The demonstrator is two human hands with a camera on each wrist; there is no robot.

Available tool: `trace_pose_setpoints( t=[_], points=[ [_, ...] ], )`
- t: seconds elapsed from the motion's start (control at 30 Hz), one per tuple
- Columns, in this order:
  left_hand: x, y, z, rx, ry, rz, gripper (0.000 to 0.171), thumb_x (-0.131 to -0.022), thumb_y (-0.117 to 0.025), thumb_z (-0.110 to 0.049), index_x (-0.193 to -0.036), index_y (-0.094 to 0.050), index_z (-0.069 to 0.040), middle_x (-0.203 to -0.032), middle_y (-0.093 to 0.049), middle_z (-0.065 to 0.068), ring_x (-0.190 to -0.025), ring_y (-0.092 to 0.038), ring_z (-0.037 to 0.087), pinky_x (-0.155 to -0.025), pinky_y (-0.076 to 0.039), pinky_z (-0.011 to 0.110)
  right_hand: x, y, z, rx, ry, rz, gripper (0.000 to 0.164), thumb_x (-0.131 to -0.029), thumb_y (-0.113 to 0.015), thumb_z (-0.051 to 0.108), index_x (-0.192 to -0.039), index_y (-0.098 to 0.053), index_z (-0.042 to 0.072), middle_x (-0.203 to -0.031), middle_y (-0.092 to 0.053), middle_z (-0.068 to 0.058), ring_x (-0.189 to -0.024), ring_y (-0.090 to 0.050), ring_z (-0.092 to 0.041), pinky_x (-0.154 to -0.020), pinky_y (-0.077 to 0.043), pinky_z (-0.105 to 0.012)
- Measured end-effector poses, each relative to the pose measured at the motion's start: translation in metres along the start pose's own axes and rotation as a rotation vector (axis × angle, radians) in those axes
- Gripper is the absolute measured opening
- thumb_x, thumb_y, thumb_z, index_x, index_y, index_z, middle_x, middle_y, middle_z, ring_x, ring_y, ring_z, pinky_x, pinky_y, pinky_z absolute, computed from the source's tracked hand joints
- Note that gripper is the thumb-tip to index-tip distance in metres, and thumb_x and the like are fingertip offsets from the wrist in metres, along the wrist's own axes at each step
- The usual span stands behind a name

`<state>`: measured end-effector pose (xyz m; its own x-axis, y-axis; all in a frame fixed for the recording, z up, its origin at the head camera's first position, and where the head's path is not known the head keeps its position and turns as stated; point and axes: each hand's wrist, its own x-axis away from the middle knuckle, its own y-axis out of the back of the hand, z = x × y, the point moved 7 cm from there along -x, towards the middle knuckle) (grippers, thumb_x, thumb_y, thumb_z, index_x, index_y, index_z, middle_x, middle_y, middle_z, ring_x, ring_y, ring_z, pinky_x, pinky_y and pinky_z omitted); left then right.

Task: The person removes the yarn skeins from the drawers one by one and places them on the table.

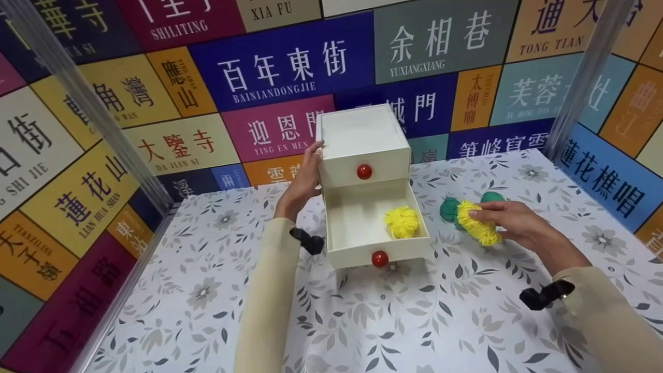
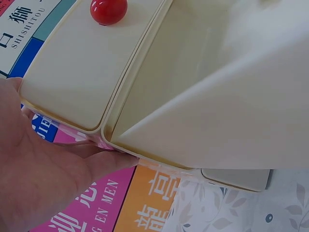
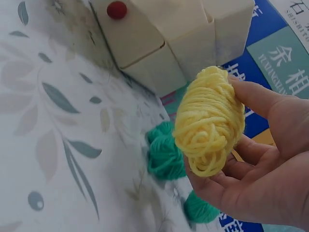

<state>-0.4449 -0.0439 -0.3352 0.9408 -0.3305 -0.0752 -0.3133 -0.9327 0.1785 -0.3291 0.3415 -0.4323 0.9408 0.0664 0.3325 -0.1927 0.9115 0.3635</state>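
Observation:
A white two-drawer box (image 1: 362,132) with round red knobs stands on the table, its lower drawer (image 1: 355,217) pulled out and its upper one closed. Inside the lower drawer, toward the right, lies a yellow yarn ball (image 1: 402,223). My left hand (image 1: 305,178) rests against the box's left side, fingers extended along its wall in the left wrist view. To the right of the box, my right hand (image 1: 515,220) pinches a second yellow yarn ball (image 3: 210,121) between thumb and fingers. Green yarn balls (image 3: 166,154) lie on the table behind it, partly hidden.
A white cloth with grey leaves and flowers covers the table (image 1: 197,311). Behind stands a wall of coloured street-name signs (image 1: 279,62), with clear upright posts at the left and right corners. The open drawer's front juts out toward me.

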Motion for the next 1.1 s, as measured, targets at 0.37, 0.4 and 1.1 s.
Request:
trace_pose_setpoints(
  t=[0.37,0.4,1.1],
  points=[
    [0.000,-0.001,-0.001,-0.031,0.002,-0.003,0.048,-0.108,-0.024,-0.047,-0.154,-0.020,-0.036,-0.163,-0.023,0.015,-0.146,-0.032,0.047,-0.112,-0.035,0.070,-0.006,-0.002,-0.018,0.286,-0.009,-0.040,0.088,-0.089,-0.069,0.055,-0.148,-0.041,-0.004,-0.151,-0.039,-0.032,-0.136,-0.042,-0.047,-0.111,-0.042,-0.057],
    [0.000,-0.001,-0.001,-0.033,0.003,-0.003,0.048,-0.108,-0.024,-0.047,-0.154,-0.020,-0.036,-0.163,-0.023,0.015,-0.146,-0.032,0.047,-0.111,-0.035,0.070,-0.007,-0.003,-0.019,0.314,-0.014,-0.042,0.087,-0.089,-0.070,0.055,-0.147,-0.043,-0.004,-0.150,-0.040,-0.032,-0.135,-0.042,-0.048,-0.110,-0.042,-0.057],
    [0.000,0.001,-0.002,-0.027,0.011,-0.022,0.049,-0.107,-0.025,-0.046,-0.155,-0.021,-0.034,-0.161,-0.025,0.014,-0.146,-0.033,0.046,-0.111,-0.035,0.071,0.008,-0.005,0.028,0.329,0.022,-0.036,0.080,-0.090,-0.069,0.053,-0.147,-0.045,0.001,-0.150,-0.045,-0.028,-0.133,-0.047,-0.044,-0.110,-0.044,-0.056]
  ],
)
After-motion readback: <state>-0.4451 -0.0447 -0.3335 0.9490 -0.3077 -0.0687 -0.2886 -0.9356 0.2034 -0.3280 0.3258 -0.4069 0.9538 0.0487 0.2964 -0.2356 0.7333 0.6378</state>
